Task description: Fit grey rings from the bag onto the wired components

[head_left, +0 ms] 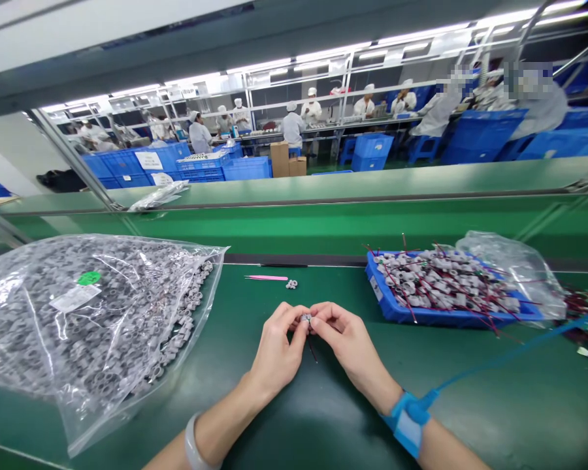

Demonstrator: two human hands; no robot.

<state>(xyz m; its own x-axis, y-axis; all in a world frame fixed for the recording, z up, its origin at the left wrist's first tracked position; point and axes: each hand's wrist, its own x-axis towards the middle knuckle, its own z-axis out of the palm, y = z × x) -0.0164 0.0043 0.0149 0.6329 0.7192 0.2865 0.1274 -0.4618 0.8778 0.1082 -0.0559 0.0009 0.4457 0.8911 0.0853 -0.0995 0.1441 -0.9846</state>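
Note:
Between the fingertips of both hands is a small grey plastic part (306,318), with a thin dark wire (313,352) hanging below it. My left hand (280,343) pinches the part from the left, thumb and forefinger closed. From the other side, my right hand (345,336) grips it the same way; the fingers hide most of it. Just beyond the hands, a few loose grey parts (292,284) lie on the green table, beside pink tweezers (267,278).
A big clear bag (102,313) of grey parts lies at left. To the right stands a blue tray (421,316) heaped with wired parts, a plastic bag (519,267) behind it. A blue cord (500,358) runs from my right wristband (408,421). Co-workers sit beyond the green ledge (323,186).

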